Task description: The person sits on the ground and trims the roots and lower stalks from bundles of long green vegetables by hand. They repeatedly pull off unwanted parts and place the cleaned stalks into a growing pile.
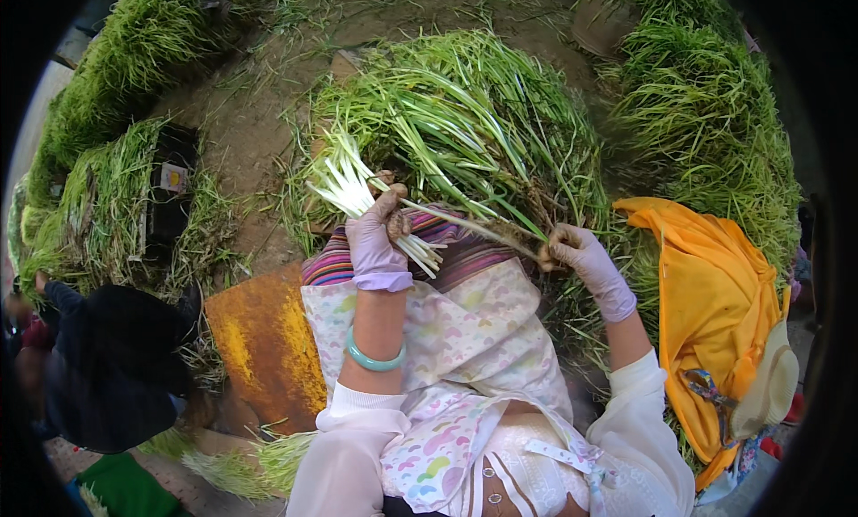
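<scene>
My left hand, in a thin pale glove with soiled fingertips, is closed around a bunch of white plant stalks with cut-looking ends. To its right, my right hand, gloved too, pinches the root end of a long pale stalk; this stalk stretches across to my left hand. Just beyond both hands lies a large heap of long green leafy plants with pale stems and muddy roots. My lap, under a patterned apron, is directly below the hands.
Tall piles of green plants stand at right and upper left. A black crate holds more at left. A rusty yellow board lies left of my lap, near a person in dark clothes. An orange cloth lies at right.
</scene>
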`<state>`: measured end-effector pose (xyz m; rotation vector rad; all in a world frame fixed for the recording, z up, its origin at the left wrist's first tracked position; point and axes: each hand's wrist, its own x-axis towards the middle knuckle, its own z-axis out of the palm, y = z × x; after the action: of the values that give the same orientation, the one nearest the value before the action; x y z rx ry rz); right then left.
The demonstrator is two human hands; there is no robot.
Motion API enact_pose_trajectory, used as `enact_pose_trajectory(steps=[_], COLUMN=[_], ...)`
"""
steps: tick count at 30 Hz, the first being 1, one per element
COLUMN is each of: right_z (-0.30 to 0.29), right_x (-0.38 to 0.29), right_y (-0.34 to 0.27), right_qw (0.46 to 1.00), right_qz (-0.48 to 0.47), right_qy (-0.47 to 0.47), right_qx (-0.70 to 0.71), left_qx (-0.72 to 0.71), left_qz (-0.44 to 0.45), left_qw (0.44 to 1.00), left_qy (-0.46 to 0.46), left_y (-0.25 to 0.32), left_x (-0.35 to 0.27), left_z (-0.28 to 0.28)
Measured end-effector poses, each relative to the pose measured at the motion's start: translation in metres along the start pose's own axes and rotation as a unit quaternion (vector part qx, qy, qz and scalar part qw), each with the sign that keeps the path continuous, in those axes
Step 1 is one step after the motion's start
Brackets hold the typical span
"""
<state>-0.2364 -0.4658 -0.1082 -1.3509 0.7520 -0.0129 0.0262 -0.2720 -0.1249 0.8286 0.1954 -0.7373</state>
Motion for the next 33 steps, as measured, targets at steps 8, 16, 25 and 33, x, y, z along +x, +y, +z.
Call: enact_pose_trajectory(steps=[8,16,25,33], right_z=[-0.023,0.132,0.002,-0.032], right_x=[-0.002,0.048,-0.045,-0.040], right_y=[-0.005,-0.075,-0.008,0.002], right_qw=[0.782,0.870,0.996,0.804], right_qz=[-0.160,-0.318,0.009,0.011], right_qy=[0.313,-0.061,0.010,0.196], right_qx=[-0.515,-0.372,-0.093,-0.562], left_qx=[-0.022,-0.025,-0.128,-0.151], left_qz=[-0.056,-0.045,0.035,-0.001], left_qw=[0.998,0.999,0.991,0.985], left_qy=[0.004,0.001,-0.020,-0.088], left_y=[0.011,0.004,0.041,0.037], left_x=[-0.005,-0.008,0.003,-0.002], left_z=[0.007,0.017,-0.005,-0.010])
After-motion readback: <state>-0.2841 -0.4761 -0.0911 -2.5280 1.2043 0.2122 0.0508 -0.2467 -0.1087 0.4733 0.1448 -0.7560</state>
